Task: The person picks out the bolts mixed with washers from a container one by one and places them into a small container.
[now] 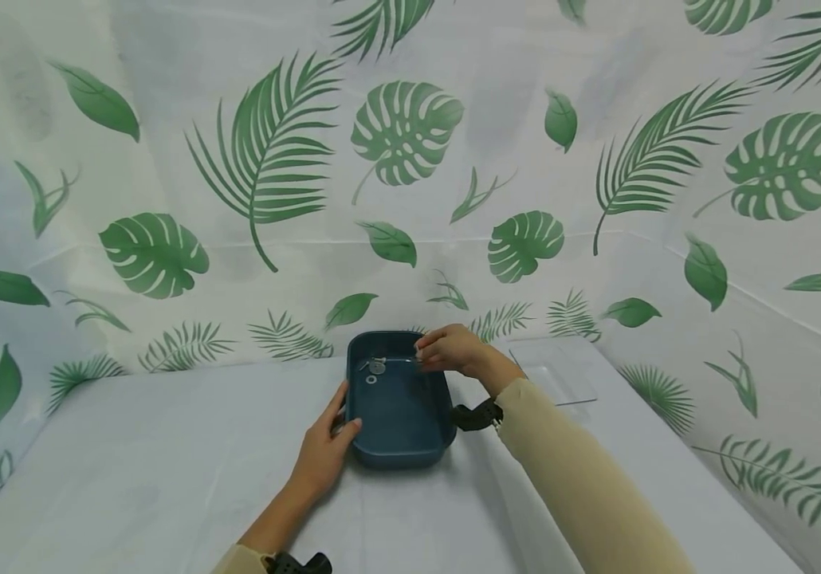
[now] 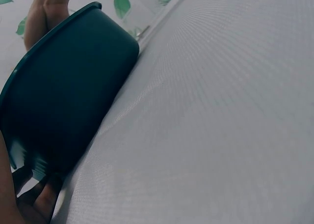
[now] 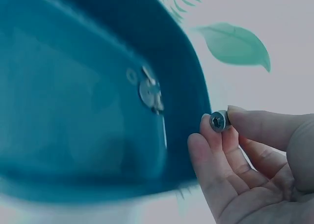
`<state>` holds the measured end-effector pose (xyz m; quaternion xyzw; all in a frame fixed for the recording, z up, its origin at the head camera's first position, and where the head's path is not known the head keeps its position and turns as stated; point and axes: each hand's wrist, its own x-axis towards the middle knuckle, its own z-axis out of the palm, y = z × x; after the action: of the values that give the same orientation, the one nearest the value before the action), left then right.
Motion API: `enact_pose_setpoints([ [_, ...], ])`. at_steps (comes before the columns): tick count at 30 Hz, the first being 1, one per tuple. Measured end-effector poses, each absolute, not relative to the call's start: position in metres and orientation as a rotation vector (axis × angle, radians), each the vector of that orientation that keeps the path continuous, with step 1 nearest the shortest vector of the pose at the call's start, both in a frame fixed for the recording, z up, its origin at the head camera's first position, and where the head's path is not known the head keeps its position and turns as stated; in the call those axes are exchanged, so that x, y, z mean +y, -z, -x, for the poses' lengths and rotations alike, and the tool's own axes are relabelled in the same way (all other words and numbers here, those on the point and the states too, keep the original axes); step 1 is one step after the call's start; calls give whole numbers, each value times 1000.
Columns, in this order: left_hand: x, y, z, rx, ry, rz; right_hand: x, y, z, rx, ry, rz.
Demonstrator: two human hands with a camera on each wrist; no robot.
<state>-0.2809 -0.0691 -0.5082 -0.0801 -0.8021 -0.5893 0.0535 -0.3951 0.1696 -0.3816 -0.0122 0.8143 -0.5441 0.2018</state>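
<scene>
A hex-socket screw (image 3: 217,121) is pinched by the right hand (image 1: 453,348) over the far right corner of the blue plastic tub (image 1: 396,422), whose left side is gripped by the left hand (image 1: 324,446), presumably for steadiness.

One dark-blue rounded-rectangular tray (image 1: 396,422) at mid-frame, two bare hands (image 1: 324,448) (image 1: 453,348), two beige sleeves (image 1: 583,478), one silver hex-socket cylinder (image 3: 221,119), one small pale ring (image 3: 129,76), one silver disc (image 3: 145,95), one clear flat sheet (image 1: 561,385)
</scene>
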Motion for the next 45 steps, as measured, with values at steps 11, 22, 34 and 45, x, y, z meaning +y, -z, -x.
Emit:
enact_pose_setpoints([
  [11,-76,510,283,-2439,1780,240,226,374,395,2359,1451,15],
  [22,-80,510,284,-2437,1778,248,283,373,391,2365,1442,44],
  [34,-74,508,283,-2429,1786,258,323,375,387,2403,1397,-23],
  [45,-70,506,280,-2432,1813,235,349,390,389,2472,1359,-221],
])
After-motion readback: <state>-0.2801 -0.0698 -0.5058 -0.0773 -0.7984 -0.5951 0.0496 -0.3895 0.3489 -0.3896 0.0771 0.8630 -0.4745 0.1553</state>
